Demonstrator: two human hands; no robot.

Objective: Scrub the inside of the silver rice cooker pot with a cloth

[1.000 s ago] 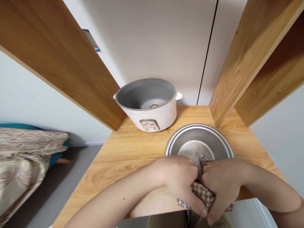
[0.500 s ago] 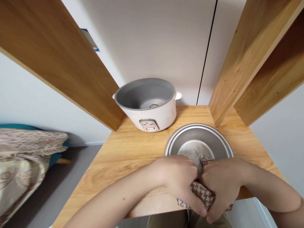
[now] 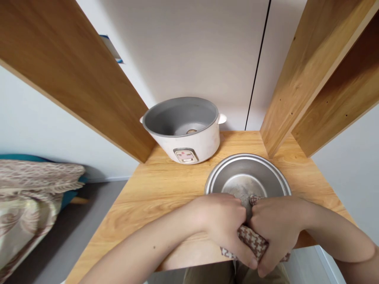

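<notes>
A bed (image 3: 32,189) lies far left, below the tabletop (image 3: 160,189), whose left half is bare. The cooker (image 3: 185,130) stands at the back. At the near edge the left hand (image 3: 223,223) and right hand (image 3: 275,228), grips closed, clutch the cloth (image 3: 253,241) against the pan (image 3: 247,177). Wooden uprights flank both sides.

The light is bright and soft, with faint shadows. Nothing looks blurry (the wooden shelves (image 3: 68,75) bend outward at the edges).
</notes>
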